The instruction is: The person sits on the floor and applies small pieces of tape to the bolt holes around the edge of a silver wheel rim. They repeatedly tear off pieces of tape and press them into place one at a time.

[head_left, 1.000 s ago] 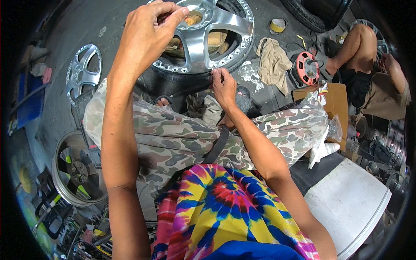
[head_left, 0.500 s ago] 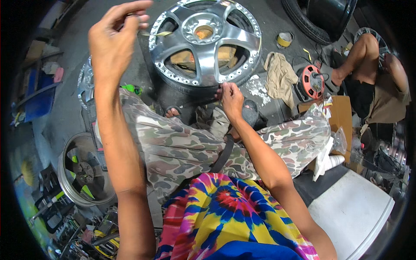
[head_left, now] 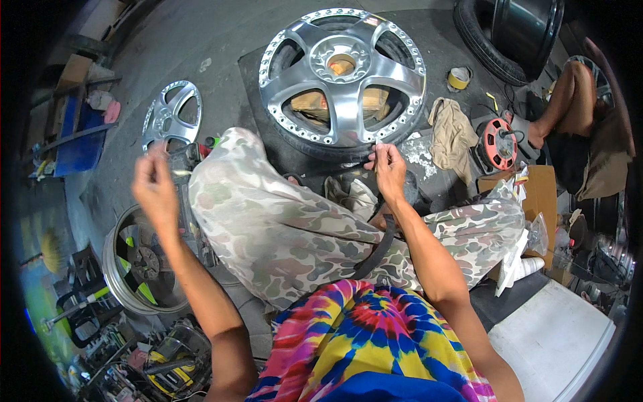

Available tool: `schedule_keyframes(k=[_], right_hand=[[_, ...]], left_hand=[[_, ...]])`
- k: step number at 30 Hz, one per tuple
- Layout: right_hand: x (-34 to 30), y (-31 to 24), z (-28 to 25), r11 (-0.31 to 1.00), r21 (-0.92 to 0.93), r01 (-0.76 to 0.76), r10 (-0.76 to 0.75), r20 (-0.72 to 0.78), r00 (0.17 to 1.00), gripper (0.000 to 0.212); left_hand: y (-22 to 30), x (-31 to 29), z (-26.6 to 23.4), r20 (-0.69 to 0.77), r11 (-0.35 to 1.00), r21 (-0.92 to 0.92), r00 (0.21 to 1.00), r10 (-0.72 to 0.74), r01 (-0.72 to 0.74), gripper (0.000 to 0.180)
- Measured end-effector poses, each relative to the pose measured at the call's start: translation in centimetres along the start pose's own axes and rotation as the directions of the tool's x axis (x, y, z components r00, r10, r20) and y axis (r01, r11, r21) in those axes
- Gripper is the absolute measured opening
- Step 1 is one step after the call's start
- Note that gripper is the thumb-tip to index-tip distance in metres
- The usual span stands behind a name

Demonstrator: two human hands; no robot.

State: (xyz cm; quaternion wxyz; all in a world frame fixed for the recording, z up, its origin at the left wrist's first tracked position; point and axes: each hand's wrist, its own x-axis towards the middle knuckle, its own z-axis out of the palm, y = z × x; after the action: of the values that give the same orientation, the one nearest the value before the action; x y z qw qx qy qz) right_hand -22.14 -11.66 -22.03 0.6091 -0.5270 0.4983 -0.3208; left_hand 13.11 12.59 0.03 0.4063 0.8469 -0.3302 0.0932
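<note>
A polished five-spoke alloy wheel (head_left: 345, 110) lies face up on a black tyre (head_left: 315, 149) in front of me, small holes ringing its rim. My right hand (head_left: 390, 171) is at the wheel's near edge. Its fingers are pinched together at the rim, and whatever is between them is too small to make out. My left hand (head_left: 155, 191) is raised at the left, away from the wheel, slightly smeared by motion. Its fingers are curled together, and I cannot make out what they hold. Cardboard (head_left: 309, 102) shows through the spoke openings.
A smaller wheel face (head_left: 163, 122) and a bare rim (head_left: 144, 268) lie at the left. On the right are a beige cloth (head_left: 449, 130), an orange cable reel (head_left: 497, 145), a tape roll (head_left: 459, 79) and a seated person's leg (head_left: 569, 94). Tools (head_left: 171, 362) crowd the lower left.
My left hand has come down and back from beside the wheel's far left, and the thin pale strip seen near it no longer shows there. My right hand stays at the wheel's near edge.
</note>
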Motion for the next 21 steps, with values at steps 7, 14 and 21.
schedule_keyframes(k=[7,14,21], right_hand=[[-1.1,-0.3,-1.5,0.999,-0.040,-0.010,0.011,0.023,1.000,0.028],[-0.9,0.5,-2.2,0.977,-0.164,0.140,-0.129,0.071,0.989,0.025],[-1.0,0.0,-2.2,0.982,-0.150,0.111,-0.107,0.037,0.994,0.023]], left_hand=[[-15.8,-15.2,3.8,0.089,0.914,0.183,0.920,-0.382,0.362,0.022],[-22.5,-20.9,12.2,0.052,0.859,0.307,0.894,-0.445,0.410,0.042],[-28.3,-26.4,17.3,0.301,0.768,0.218,0.707,-0.640,0.603,0.062]])
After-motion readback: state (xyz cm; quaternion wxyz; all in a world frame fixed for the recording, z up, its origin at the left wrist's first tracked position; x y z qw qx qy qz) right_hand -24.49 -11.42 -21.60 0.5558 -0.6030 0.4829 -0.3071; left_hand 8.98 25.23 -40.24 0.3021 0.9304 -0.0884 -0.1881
